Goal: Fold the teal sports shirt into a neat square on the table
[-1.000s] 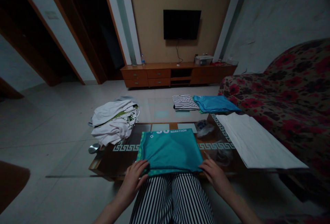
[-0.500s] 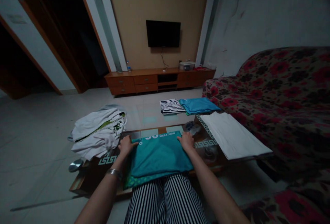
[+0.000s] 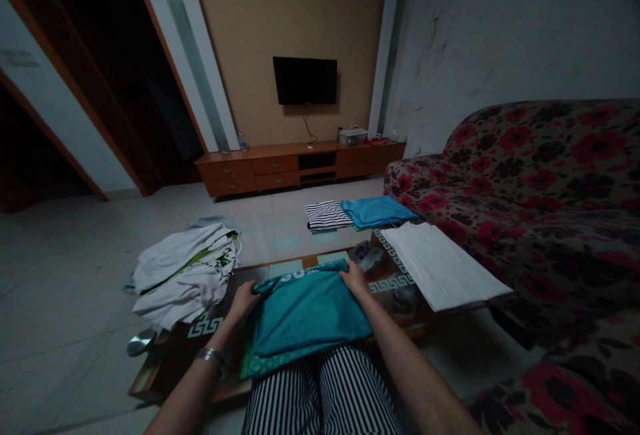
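I had the folded teal polyester marathon shirt [image 3: 310, 315] lying on the near edge of the glass-topped coffee table [image 3: 200, 328], just above my striped knees. My left hand [image 3: 243, 301] pinched its far left corner, fingers closed on the fabric; my right hand [image 3: 354, 279] gripped the far right corner the same way, lifting that edge slightly. I judged the cloth light, limp and slick, best held at the corners. A heap of white garments [image 3: 183, 271] sat to the left.
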Demonstrator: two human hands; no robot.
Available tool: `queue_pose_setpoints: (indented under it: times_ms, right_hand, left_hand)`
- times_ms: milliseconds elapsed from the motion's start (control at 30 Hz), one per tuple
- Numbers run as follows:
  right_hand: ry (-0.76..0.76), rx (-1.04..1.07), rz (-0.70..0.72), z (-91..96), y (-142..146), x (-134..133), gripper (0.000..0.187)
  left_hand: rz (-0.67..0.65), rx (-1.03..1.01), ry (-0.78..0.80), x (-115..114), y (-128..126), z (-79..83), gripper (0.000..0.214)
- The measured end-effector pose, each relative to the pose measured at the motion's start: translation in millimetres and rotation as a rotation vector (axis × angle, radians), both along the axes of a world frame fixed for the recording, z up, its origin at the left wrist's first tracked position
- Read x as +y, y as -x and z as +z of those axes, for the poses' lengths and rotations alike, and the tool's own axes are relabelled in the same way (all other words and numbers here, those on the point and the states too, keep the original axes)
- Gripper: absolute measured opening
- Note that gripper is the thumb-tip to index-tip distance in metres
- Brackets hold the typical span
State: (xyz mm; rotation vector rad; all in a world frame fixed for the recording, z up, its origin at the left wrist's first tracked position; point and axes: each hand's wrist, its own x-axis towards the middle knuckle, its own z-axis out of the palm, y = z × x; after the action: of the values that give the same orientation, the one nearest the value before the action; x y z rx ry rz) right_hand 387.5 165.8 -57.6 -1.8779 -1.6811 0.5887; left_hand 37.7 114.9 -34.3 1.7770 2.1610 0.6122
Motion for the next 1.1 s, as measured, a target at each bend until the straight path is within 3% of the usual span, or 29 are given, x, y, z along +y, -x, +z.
queue_pose_setpoints:
  times_ms: [200,333,467,600,700,867,1100]
  right_hand:
    - [-0.205,0.125,0.031,-20.9,-8.7,-23.7,0.028]
    - [-0.350,0.217,-0.061,-25.6,-15.5,-34.5,0.038]
    - [-0.375,0.197,-0.181,-24.4,-26.2,-44.9,0.041]
    - [-0.381,0.135,-0.185,-11.4,-46.8,-49.0,0.043]
    - [-0.414,0.117,-0.191,9.1,-72.5,-42.9,0.043]
    - [-0.519,0.118,-0.241,56.9,-132.0,-13.1,0.045]
    - [-0.658,-0.013,-0.340,116.9,-229.3,79.5,0.050]
  left_hand:
    - [0.033,-0.052,-0.130,-26.9,-15.3,-17.4,0.016]
    - [0.061,-0.084,-0.199,-31.0,-22.9,-21.2,0.018]
    - [0.069,-0.070,-0.216,-28.2,-35.2,-26.1,0.019]
    - [0.041,-0.061,-0.216,-18.6,-57.0,-25.0,0.021]
    - [0.011,-0.105,-0.227,-2.8,-82.9,-12.2,0.025]
    - [-0.058,-0.207,-0.300,45.6,-143.3,26.0,0.026]
    - [-0.151,-0.334,-0.446,144.3,-239.7,86.8,0.025]
